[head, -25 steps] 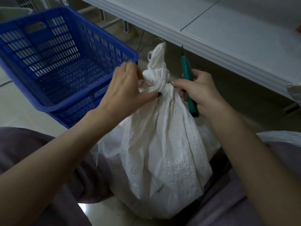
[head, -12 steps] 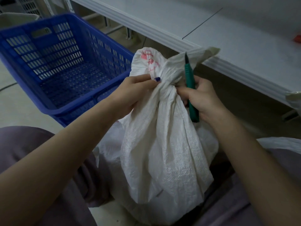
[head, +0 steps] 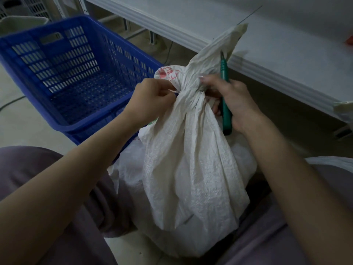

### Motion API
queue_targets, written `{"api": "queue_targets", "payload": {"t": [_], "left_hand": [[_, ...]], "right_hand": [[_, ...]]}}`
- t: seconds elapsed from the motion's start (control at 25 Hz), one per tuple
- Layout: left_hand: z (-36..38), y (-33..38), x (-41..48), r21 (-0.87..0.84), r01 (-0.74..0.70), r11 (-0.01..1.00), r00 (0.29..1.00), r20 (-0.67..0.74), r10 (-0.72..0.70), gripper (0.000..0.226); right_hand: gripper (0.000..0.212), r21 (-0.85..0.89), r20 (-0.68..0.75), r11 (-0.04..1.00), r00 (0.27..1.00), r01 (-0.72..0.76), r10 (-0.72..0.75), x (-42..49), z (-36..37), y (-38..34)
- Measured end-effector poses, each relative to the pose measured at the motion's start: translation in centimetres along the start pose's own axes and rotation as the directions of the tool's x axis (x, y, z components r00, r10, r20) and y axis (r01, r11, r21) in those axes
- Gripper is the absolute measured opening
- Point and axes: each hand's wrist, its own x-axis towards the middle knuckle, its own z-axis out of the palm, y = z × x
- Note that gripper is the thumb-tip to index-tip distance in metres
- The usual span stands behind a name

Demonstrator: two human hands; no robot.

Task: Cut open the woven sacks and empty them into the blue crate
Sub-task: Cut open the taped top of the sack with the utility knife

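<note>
Woven sack upright between my knees, just beside blue crate: left hand pinches the tied neck, right hand grips the green cutter at the knot; cloth judged soft, slippery, bulky, so hold at neck.

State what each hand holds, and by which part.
Left hand pinches the sack at its tied neck. Right hand grips the cutter by its handle, beside the neck.

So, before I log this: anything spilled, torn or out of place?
Nothing stands out. The woven sack is knotted shut with no visible tear, the blue crate stands upright, and the floor shows no spill.
</note>
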Motion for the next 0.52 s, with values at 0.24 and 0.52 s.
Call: {"api": "queue_targets", "payload": {"t": [0.24, 0.52], "left_hand": [[-2.1, -0.9, -0.9, 0.137, -0.062, 0.989, 0.987, -0.137, 0.081, 0.011], [-4.8, -3.4, -4.3, 0.421, -0.123, 0.899, 0.922, 0.384, -0.053, 0.009]], "right_hand": [[0.03, -0.201, -0.104, 0.977, 0.99, 0.076, -0.098, 0.6, 0.6, 0.5], [0.033, -0.335, -0.111, 0.94, 0.988, 0.069, -0.112, 1.1, -0.3, 2.0]]}}
